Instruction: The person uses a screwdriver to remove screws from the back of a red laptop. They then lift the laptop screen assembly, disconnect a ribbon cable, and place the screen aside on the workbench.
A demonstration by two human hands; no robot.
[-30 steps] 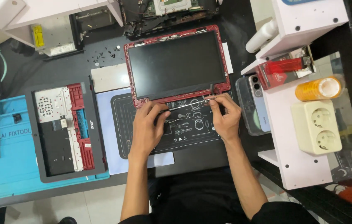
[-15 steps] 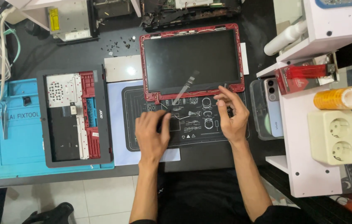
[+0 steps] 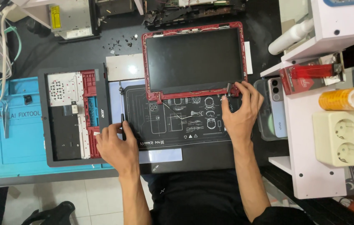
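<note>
While the person sat at the near edge of the dark workbench [image 3: 81, 54], the biggest thing before them was the red-framed laptop screen panel [image 3: 193, 58], which lay flat at the far middle with its dark glass up. To the left of it lay the opened laptop base [image 3: 75, 116], red and grey inside, partly over a blue work mat [image 3: 14, 141]. A black printed mat [image 3: 177, 121] lay just near of the screen panel. The right hand [image 3: 240, 112] rested on this mat, and its fingertips touched the small metal hinge [image 3: 229, 88] at the near right corner of the red frame; the fingers were only loosely bent, pinching at the hinge. The left hand [image 3: 116, 146] had its fingers curled around a thin black screwdriver [image 3: 122, 123] at the left edge of the black mat.
</note>
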